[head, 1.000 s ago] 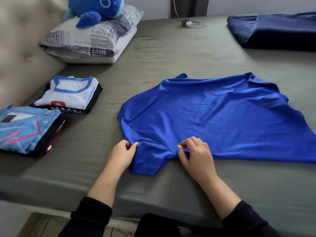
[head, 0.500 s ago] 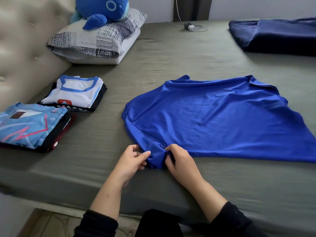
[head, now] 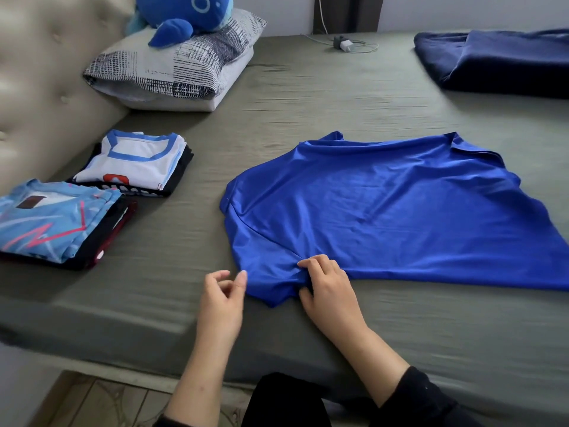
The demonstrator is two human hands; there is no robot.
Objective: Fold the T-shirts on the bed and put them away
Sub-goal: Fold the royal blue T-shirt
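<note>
A bright blue T-shirt (head: 385, 208) lies spread on the olive-green bed (head: 308, 97), its collar end pointing left. My right hand (head: 328, 288) pinches the near sleeve where it meets the body. My left hand (head: 223, 295) hovers just left of that sleeve with loosely curled fingers, its thumb tip at the sleeve's edge, holding nothing. Two stacks of folded shirts sit at the left: one topped by a white shirt with blue trim (head: 138, 161), one topped by a light blue patterned shirt (head: 55, 220).
A patterned pillow (head: 178, 66) with a blue plush toy (head: 191, 13) lies at the back left against the beige padded headboard (head: 46, 72). A folded navy blanket (head: 498, 60) sits at the back right. A charger and cable (head: 346, 44) lie at the far edge.
My left hand has let go of the sleeve and drawn slightly left. The sleeve, bunched between both hands half a second ago, now lies flatter under my right hand's pinch.
</note>
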